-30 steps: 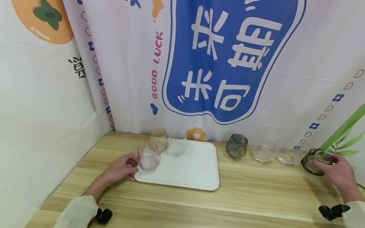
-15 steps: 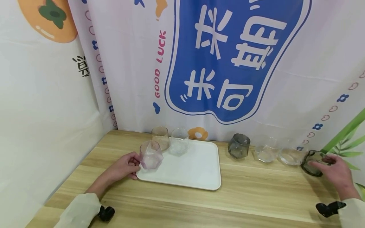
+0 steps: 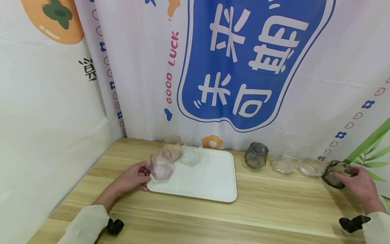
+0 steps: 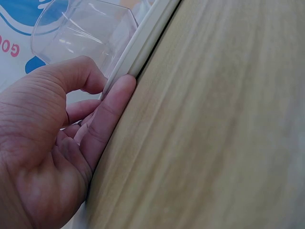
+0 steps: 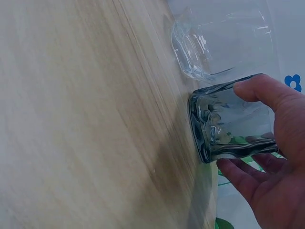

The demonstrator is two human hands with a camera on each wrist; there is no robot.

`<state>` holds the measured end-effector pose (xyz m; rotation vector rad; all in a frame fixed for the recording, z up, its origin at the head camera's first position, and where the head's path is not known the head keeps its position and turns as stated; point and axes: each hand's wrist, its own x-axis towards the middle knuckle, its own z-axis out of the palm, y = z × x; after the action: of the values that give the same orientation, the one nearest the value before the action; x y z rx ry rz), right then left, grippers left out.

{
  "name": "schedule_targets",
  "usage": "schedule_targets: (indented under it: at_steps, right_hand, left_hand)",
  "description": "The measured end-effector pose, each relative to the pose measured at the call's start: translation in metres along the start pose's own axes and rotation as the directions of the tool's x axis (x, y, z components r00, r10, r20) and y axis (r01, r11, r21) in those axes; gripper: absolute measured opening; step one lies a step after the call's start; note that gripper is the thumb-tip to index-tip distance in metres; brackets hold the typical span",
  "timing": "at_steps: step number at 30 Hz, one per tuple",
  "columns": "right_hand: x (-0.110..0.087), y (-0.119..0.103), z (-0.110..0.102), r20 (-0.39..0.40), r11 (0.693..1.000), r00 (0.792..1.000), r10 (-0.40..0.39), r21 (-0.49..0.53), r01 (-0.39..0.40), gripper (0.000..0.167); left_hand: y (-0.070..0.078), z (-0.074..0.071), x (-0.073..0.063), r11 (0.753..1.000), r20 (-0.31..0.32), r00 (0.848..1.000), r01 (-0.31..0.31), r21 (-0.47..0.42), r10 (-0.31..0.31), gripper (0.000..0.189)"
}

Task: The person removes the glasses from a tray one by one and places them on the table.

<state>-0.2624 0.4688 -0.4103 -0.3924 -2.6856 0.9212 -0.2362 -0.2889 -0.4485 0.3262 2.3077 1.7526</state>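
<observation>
My left hand (image 3: 134, 178) holds the left edge of a white tray (image 3: 207, 184), pinching its rim (image 4: 143, 40) in the left wrist view. Right beside those fingers, a pinkish faceted glass (image 3: 162, 167) stands on the tray. An amber-tinted glass (image 3: 172, 149) and a clear glass (image 3: 192, 152) stand behind it. Far to the right, my right hand (image 3: 361, 183) grips a smoky grey glass (image 5: 233, 119), thumb on one side and fingers on the other. That glass stands upright on the table, its base at the wood in the right wrist view.
Along the back of the wooden table (image 3: 182, 217), a dark grey glass (image 3: 256, 156) and two clear glasses (image 3: 285, 161) stand in a row between the tray and my right hand. A printed cloth (image 3: 146, 67) hangs just behind them.
The head view has shifted slightly, so everything sits a little further right. Both hands keep their holds on the tray and the smoky glass, with no clear movement of either.
</observation>
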Motion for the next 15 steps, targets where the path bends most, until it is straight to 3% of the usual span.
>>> schedule_targets:
  at_steps: [10,15]
  right_hand:
    - [0.000,-0.006,-0.003,0.065,0.998,0.998,-0.010,0.060,0.007,0.100]
    - [-0.015,-0.015,-0.003,-0.053,0.999,0.998,0.026,0.041,-0.023,0.100]
  left_hand:
    - [0.003,0.001,0.000,1.000,0.005,1.000,-0.013,-0.007,0.013,0.029]
    - [0.002,-0.001,0.000,1.000,0.000,1.000,0.011,0.005,-0.011,0.028]
